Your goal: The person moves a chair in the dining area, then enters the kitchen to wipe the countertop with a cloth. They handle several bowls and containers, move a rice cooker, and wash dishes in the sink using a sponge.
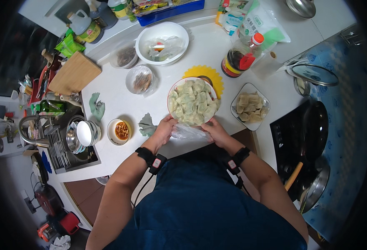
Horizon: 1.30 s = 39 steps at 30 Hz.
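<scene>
A round plate with a red rim (169,107) carries a heap of dumplings (193,101); its far edge overlaps a yellow sunflower-shaped mat (216,76). My left hand (165,129) grips the near left edge of the plate, and my right hand (216,131) grips the near right edge. Crumpled clear plastic film (190,132) hangs between both hands at the plate's near side. To the right lies a squarish dish (233,114) with pale folded pieces (251,106) on it. A bowl of chopped red sauce (121,130) stands to the left, with a grey-green cloth (147,125) near my left hand.
Beyond the plate stand a white basin (141,51), a clear tub (139,79) and a soy sauce bottle (239,57). A sink (93,159) with stacked bowls (86,133) is at left, beside a wooden cutting board (75,73). A black cooktop (283,131) with a wok (316,131) is at right.
</scene>
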Available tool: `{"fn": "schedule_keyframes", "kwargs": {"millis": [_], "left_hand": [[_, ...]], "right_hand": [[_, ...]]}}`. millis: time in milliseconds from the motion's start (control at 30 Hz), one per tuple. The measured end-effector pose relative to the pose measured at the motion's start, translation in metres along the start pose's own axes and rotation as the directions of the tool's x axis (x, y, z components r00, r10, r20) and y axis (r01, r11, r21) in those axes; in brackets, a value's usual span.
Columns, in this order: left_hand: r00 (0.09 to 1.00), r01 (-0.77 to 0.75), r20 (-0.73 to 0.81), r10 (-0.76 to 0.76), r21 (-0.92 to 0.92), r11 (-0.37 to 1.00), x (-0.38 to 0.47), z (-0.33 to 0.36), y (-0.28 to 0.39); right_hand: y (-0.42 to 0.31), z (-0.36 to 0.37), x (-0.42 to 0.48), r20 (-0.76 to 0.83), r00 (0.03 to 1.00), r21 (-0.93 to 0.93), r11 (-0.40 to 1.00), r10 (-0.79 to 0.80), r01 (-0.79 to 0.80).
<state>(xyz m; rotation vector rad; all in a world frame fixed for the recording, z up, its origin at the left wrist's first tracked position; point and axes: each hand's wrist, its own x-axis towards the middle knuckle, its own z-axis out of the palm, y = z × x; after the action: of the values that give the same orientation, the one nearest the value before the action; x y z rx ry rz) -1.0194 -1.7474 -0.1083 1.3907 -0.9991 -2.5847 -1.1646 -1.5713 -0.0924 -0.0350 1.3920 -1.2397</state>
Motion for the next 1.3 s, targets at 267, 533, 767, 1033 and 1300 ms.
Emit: {"fn": "schedule_keyframes", "kwargs": {"millis": [267,533,767,1033,1300], "left_hand": [[0.908,0.308,0.255,-0.331,0.127,0.943,-0.056,-0.029,0.032],[0.973,0.21,0.207,-0.106,-0.58,0.787,-0.048,-0.016,0.042],[0.982,0.012,0.126,0.144,-0.79,0.613,0.037,-0.048,0.044],[0.995,0.101,0.043,-0.092,-0.549,0.83,0.104,-0.102,-0.023],[0.966,0.257,0.156,-0.206,-0.506,0.823,0.014,-0.029,0.009]], "right_hand": [[-0.049,-0.035,-0.041,0.505,0.818,0.12,0.916,0.275,-0.382],[-0.088,-0.048,-0.005,0.659,0.702,0.618,0.727,-0.27,-0.3],[-0.162,0.007,0.085,0.511,0.856,0.518,0.821,-0.074,-0.238],[-0.179,0.017,0.13,0.304,0.946,0.435,0.867,0.113,-0.244],[-0.143,-0.051,0.128,0.348,0.937,0.584,0.781,0.007,-0.223]]}}
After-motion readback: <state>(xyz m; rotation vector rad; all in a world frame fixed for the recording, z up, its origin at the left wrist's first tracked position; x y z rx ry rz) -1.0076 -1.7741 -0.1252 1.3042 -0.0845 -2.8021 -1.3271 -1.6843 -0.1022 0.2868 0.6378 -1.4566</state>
